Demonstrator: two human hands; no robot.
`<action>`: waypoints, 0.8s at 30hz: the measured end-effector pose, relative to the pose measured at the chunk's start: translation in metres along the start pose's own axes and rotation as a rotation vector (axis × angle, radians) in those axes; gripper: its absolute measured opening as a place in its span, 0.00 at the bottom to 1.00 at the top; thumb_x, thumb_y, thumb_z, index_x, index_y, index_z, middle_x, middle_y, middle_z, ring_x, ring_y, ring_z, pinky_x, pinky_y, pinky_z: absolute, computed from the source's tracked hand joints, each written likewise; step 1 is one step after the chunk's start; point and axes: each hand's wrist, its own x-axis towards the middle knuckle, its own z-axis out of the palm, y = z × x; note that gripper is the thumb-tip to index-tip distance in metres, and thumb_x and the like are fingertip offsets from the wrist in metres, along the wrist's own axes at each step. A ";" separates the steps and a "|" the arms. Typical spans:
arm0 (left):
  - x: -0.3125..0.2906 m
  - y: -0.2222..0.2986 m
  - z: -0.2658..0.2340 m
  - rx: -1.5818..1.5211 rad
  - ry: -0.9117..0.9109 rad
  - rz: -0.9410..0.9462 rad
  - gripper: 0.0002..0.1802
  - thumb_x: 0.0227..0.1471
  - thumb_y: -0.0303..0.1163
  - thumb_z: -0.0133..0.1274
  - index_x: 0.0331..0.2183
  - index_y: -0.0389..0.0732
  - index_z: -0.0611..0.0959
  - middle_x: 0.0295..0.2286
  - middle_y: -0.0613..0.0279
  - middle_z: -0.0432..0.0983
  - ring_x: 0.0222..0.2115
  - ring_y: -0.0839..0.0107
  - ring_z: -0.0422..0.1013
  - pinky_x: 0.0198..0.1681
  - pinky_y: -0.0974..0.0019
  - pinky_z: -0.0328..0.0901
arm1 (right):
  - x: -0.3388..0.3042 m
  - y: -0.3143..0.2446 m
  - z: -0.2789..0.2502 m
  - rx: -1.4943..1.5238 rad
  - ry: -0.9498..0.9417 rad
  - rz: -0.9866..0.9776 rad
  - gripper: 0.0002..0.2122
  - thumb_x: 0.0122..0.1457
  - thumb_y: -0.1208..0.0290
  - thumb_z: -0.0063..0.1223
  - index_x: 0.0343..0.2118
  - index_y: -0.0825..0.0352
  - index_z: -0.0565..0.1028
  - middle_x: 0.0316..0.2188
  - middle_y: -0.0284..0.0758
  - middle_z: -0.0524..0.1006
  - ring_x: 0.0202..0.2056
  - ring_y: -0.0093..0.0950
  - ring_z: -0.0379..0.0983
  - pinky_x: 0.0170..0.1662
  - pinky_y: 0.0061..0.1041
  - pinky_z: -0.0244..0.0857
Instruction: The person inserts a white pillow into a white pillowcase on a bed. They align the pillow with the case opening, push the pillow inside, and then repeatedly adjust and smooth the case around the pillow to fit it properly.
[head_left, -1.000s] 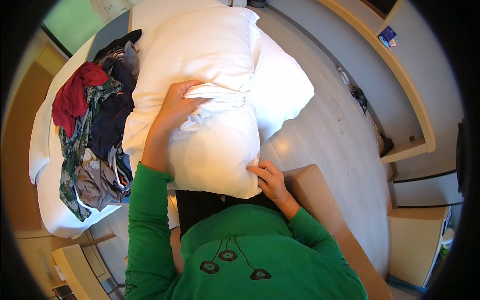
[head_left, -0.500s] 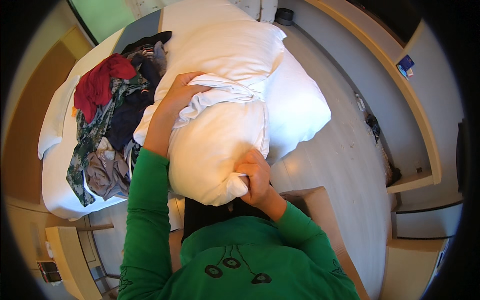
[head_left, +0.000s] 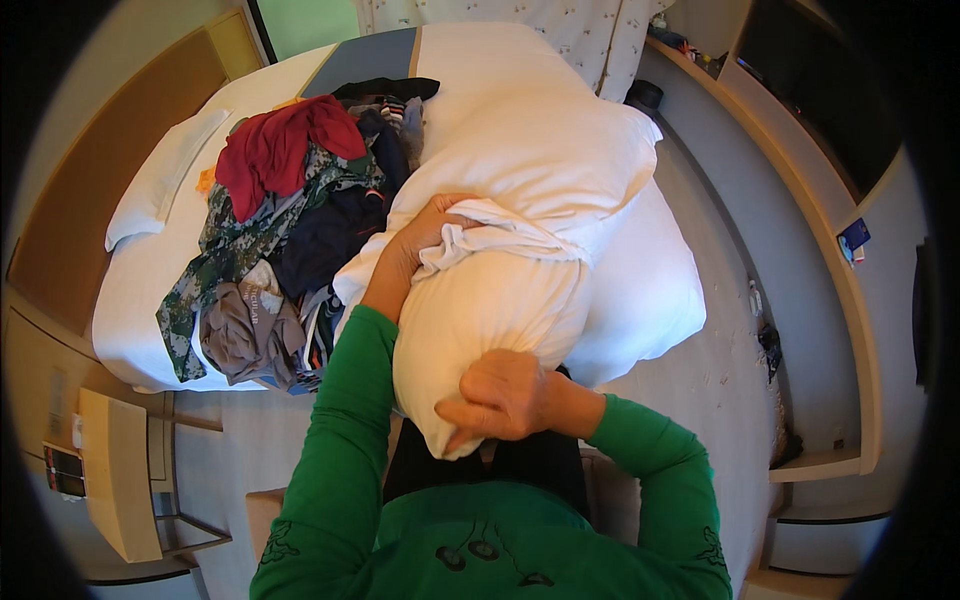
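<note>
A plump white pillow [head_left: 480,330] stretches from my lap toward the bed, with a white pillowcase [head_left: 540,130] over its far part. The case's edge is gathered in folds across the pillow's middle. My left hand [head_left: 430,235] is closed on those folds at the left side, its fingers partly under the cloth. At the near end, my right hand [head_left: 505,395] lies against the pillow's corner with curled fingers, gripping it; the fingertips are partly hidden. Beneath, to the right, lies another white pillow or bedding piece [head_left: 650,290].
Left on the white bed [head_left: 125,330] lies a heap of clothes [head_left: 290,220], red, camouflage, dark and brown. A small flat pillow [head_left: 165,180] is beyond it. A long shelf [head_left: 800,190] runs along the right wall under a dark screen [head_left: 820,90]. A wooden chair [head_left: 115,470] stands lower left.
My right hand has shifted left across the pillow's near end and turned at the corner. My left hand keeps its hold on the folds. The view has swung, so everything sits further right and lower.
</note>
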 end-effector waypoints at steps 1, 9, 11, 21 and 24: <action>-0.001 -0.001 0.002 -0.011 -0.014 -0.004 0.18 0.52 0.19 0.57 0.46 0.33 0.85 0.37 0.61 0.84 0.35 0.76 0.79 0.42 0.73 0.74 | 0.000 0.002 -0.003 -0.004 -0.044 -0.018 0.17 0.49 0.60 0.69 0.39 0.62 0.79 0.26 0.29 0.68 0.23 0.26 0.70 0.24 0.25 0.64; -0.005 0.008 0.022 -0.012 0.029 -0.011 0.17 0.53 0.20 0.61 0.47 0.33 0.85 0.39 0.61 0.84 0.37 0.76 0.79 0.43 0.72 0.74 | 0.006 0.008 -0.011 -0.077 0.011 0.030 0.10 0.54 0.66 0.64 0.35 0.66 0.77 0.23 0.31 0.67 0.21 0.26 0.69 0.22 0.25 0.62; -0.006 0.005 0.034 -0.021 0.114 0.029 0.16 0.53 0.19 0.61 0.46 0.33 0.85 0.38 0.62 0.84 0.37 0.76 0.79 0.43 0.72 0.74 | 0.011 0.007 -0.012 -0.136 0.159 0.098 0.11 0.52 0.69 0.66 0.34 0.67 0.77 0.21 0.32 0.68 0.20 0.27 0.68 0.20 0.26 0.62; -0.031 -0.010 0.081 0.175 0.096 0.285 0.14 0.51 0.20 0.62 0.43 0.35 0.86 0.35 0.68 0.83 0.35 0.80 0.74 0.39 0.73 0.70 | 0.015 0.051 0.009 -0.341 0.503 0.635 0.05 0.59 0.79 0.62 0.33 0.72 0.76 0.23 0.43 0.73 0.22 0.42 0.71 0.24 0.33 0.65; -0.031 -0.002 0.092 0.216 0.086 0.236 0.12 0.52 0.20 0.58 0.41 0.34 0.86 0.35 0.67 0.83 0.35 0.80 0.75 0.39 0.73 0.70 | -0.004 0.055 0.012 -0.291 0.566 0.840 0.04 0.63 0.77 0.59 0.35 0.72 0.77 0.28 0.44 0.79 0.28 0.42 0.77 0.32 0.33 0.70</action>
